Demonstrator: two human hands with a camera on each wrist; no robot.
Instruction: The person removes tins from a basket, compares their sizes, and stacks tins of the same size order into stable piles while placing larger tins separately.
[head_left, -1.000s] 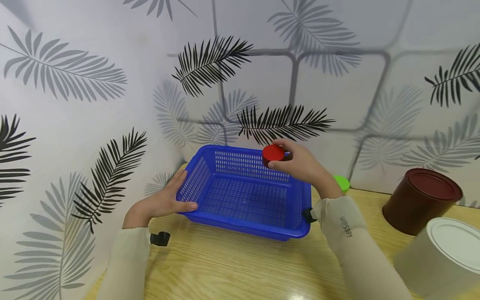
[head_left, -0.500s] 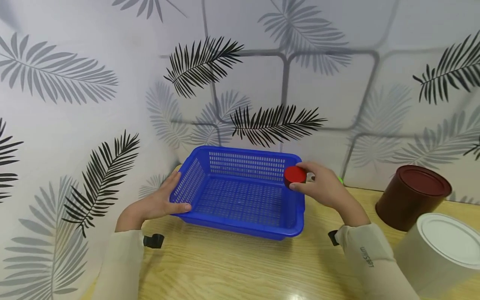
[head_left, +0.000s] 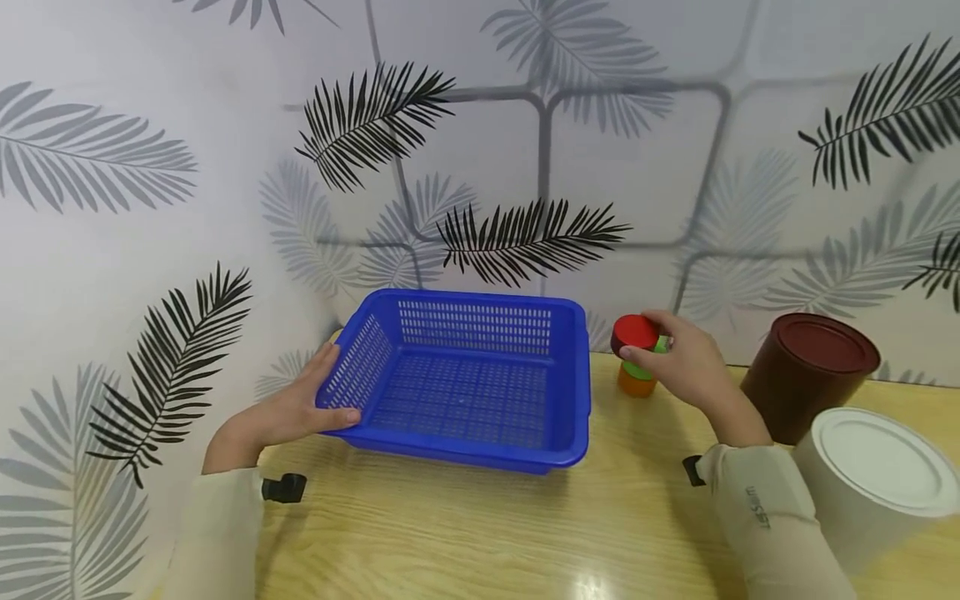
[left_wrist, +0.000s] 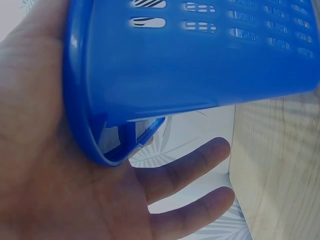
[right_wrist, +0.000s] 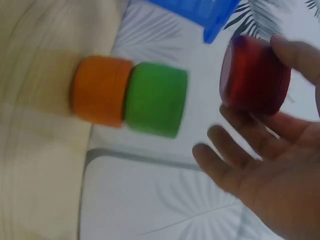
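Note:
My left hand (head_left: 281, 419) lies against the left end of a blue plastic basket (head_left: 457, 454), its thumb along the front rim. In the left wrist view, the palm meets the basket's rim (left_wrist: 75, 85) and two straight fingers (left_wrist: 187, 172) reach out below it. With thumb and fingers, my right hand (head_left: 693, 367) holds a small red round tub (right_wrist: 255, 75) upright, to the right of the basket. Just beneath it in the head view, a green tub (right_wrist: 156, 98) sits on top of an orange tub (right_wrist: 101, 91) on the table.
A large dark brown canister (head_left: 810, 375) and a white canister (head_left: 873, 483) stand at the right of the wooden table (head_left: 442, 533). A wall covering with leaf prints (head_left: 525, 242) rises behind. Something yellow (head_left: 335, 337) peeks out behind the basket's left end.
My right hand has carried the red tub rightward, from over the basket to above the green and orange tubs. The left hand stays at the basket. The head view has shifted slightly.

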